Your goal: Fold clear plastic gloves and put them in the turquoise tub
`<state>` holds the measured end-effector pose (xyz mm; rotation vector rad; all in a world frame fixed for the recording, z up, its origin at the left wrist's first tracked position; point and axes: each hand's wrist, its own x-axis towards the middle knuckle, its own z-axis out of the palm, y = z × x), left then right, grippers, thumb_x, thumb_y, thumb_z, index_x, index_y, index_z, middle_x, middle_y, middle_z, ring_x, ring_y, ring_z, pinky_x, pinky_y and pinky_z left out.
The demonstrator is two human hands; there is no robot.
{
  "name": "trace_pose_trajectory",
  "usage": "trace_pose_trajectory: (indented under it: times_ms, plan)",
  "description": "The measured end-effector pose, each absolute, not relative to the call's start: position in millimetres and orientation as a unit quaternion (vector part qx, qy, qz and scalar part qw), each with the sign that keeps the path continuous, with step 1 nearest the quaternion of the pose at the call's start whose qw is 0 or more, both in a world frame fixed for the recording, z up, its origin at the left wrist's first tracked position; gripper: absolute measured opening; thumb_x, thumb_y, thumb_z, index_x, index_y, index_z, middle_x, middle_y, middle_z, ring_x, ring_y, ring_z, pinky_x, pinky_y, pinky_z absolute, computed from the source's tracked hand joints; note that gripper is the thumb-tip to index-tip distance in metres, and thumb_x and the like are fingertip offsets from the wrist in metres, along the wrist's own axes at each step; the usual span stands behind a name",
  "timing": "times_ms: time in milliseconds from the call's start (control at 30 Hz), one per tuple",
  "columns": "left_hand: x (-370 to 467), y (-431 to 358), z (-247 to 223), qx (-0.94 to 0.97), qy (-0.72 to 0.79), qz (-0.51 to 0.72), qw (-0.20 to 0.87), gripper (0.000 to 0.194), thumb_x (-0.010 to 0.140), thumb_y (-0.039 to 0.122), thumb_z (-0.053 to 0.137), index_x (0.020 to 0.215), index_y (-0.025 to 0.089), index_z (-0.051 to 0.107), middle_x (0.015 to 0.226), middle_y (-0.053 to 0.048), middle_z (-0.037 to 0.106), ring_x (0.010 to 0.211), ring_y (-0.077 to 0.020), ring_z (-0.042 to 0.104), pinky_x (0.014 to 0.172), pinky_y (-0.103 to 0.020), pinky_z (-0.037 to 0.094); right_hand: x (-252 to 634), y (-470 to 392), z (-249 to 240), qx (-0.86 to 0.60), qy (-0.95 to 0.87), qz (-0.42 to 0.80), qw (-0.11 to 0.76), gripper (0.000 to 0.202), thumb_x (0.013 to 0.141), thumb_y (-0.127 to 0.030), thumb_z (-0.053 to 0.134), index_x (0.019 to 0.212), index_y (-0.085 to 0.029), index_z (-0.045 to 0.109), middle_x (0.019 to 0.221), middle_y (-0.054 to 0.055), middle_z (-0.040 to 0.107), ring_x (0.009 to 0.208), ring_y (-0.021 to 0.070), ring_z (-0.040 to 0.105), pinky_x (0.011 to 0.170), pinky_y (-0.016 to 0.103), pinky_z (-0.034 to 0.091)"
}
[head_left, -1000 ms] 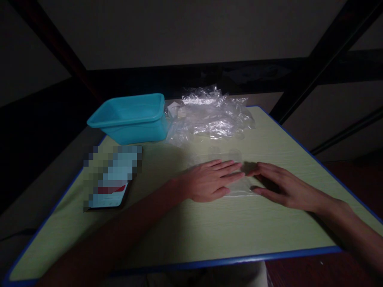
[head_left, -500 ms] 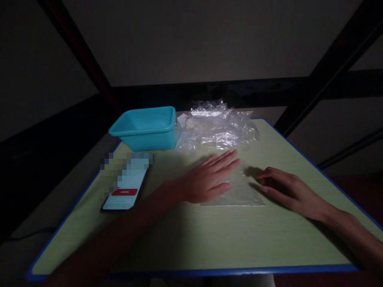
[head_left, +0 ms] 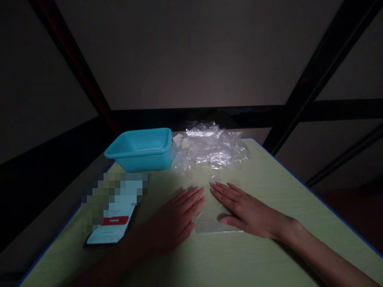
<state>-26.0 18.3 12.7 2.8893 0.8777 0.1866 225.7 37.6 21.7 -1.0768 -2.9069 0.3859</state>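
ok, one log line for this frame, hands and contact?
left hand: flat, open, on clear flat plastic bag | right hand: flat, open, on bag | behind: crumpled clear plastic pile, turquoise plastic tub

On the counter (head_left: 269,255) my left hand (head_left: 173,221) and my right hand (head_left: 247,211) lie flat side by side, both on a flat plastic bag (head_left: 211,219) between them. Left of my left hand lies a phone (head_left: 112,223), near the left edge of the counter. Behind the phone, at the far side, stands a plastic tub (head_left: 140,149). Right of the tub, just beside it, lies a heap of crumpled plastic bags (head_left: 212,147), behind my fingers (head_left: 221,189).
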Motion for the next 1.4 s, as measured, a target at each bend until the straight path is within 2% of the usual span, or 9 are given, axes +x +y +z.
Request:
trace_pose_trajectory:
  times_ms: [200,333,467,667,933,1100,1233,1300,1400]
  plan:
    - [-33.7,18.9,9.2,0.943,0.32,0.087,0.023,0.056,0.088,0.014,0.037,0.141,0.012,0.019,0.15,-0.014,0.019,0.138,-0.0224,0.013,0.111,-0.045,0.024,220.8,37.0,16.3,-0.341,-0.93,0.133,0.013,0.069,0.09,-0.053,0.035,0.143,-0.013,0.019,0.149,0.013,0.016,0.137,0.0241,0.013,0.111,0.048,0.014]
    - [-29.2,11.0,4.0,0.936,0.326,0.136,-0.002,0.056,0.088,0.013,0.036,0.141,0.013,0.019,0.149,-0.013,0.021,0.139,-0.0228,0.011,0.111,-0.047,0.022,218.7,37.0,18.3,-0.338,-0.934,0.118,0.015,0.067,0.092,-0.049,0.033,0.143,-0.009,0.018,0.149,0.013,0.013,0.137,0.023,0.01,0.111,0.047,0.012]
    - [-16.9,-3.2,6.2,0.932,0.322,0.162,0.026,0.053,0.086,0.012,0.035,0.139,0.011,0.023,0.149,-0.013,0.023,0.139,-0.0221,0.012,0.111,-0.045,0.026,215.9,31.2,21.4,-0.349,-0.93,0.101,0.059,0.06,0.093,-0.04,0.031,0.143,-0.008,0.019,0.15,0.012,0.014,0.138,0.0218,0.01,0.111,0.045,0.013]
    - [0.3,-20.4,14.3,0.945,0.303,0.09,0.082,0.063,0.085,0.02,0.047,0.14,0.006,0.021,0.15,-0.017,0.015,0.138,-0.0266,0.008,0.111,-0.044,0.025,205.4,20.4,14.7,-0.342,-0.927,0.116,0.1,0.055,0.093,-0.03,0.033,0.141,-0.006,0.025,0.148,0.013,0.022,0.137,0.0207,0.014,0.111,0.042,0.018]
    - [1.9,-20.4,8.0,0.94,0.304,0.011,0.155,0.083,0.078,0.038,0.063,0.142,0.012,0.017,0.149,-0.022,0.008,0.137,-0.0336,0.006,0.107,-0.053,0.025,209.6,18.5,4.5,-0.355,-0.928,0.091,0.066,0.056,0.092,-0.031,0.033,0.141,-0.005,0.024,0.148,0.015,0.018,0.137,0.0225,0.009,0.111,0.044,0.016]
    - [0.9,-20.6,9.9,0.937,0.31,0.013,0.159,0.083,0.079,0.039,0.062,0.143,0.013,0.016,0.149,-0.022,0.011,0.137,-0.0332,0.008,0.107,-0.053,0.026,211.2,19.0,3.2,-0.348,-0.932,0.081,0.063,0.056,0.094,-0.033,0.031,0.142,-0.007,0.021,0.149,0.013,0.016,0.137,0.0219,0.008,0.111,0.045,0.017]
    - [1.3,-20.5,10.6,0.936,0.312,0.006,0.164,0.075,0.078,0.042,0.063,0.137,0.009,0.03,0.148,-0.024,0.01,0.137,-0.0344,0.007,0.108,-0.053,0.024,214.5,19.3,1.9,-0.347,-0.932,0.084,0.067,0.056,0.095,-0.036,0.029,0.143,-0.008,0.019,0.149,0.013,0.016,0.137,0.0224,0.01,0.111,0.045,0.017]
    - [1.4,-20.5,10.2,0.936,0.311,0.004,0.166,0.071,0.078,0.042,0.063,0.135,0.011,0.034,0.149,-0.024,0.008,0.137,-0.0348,0.006,0.107,-0.054,0.024,216.1,19.3,1.5,-0.345,-0.932,0.084,0.074,0.056,0.096,-0.035,0.028,0.143,-0.008,0.018,0.149,0.014,0.016,0.137,0.0224,0.011,0.111,0.045,0.017]
    - [1.1,-20.4,8.4,0.937,0.307,0.018,0.168,0.075,0.077,0.041,0.064,0.139,0.019,0.028,0.15,-0.022,0.004,0.137,-0.0352,0.005,0.106,-0.055,0.024,217.4,19.3,1.5,-0.34,-0.934,0.078,0.076,0.055,0.096,-0.033,0.027,0.143,-0.009,0.017,0.149,0.014,0.017,0.137,0.022,0.011,0.111,0.045,0.017]
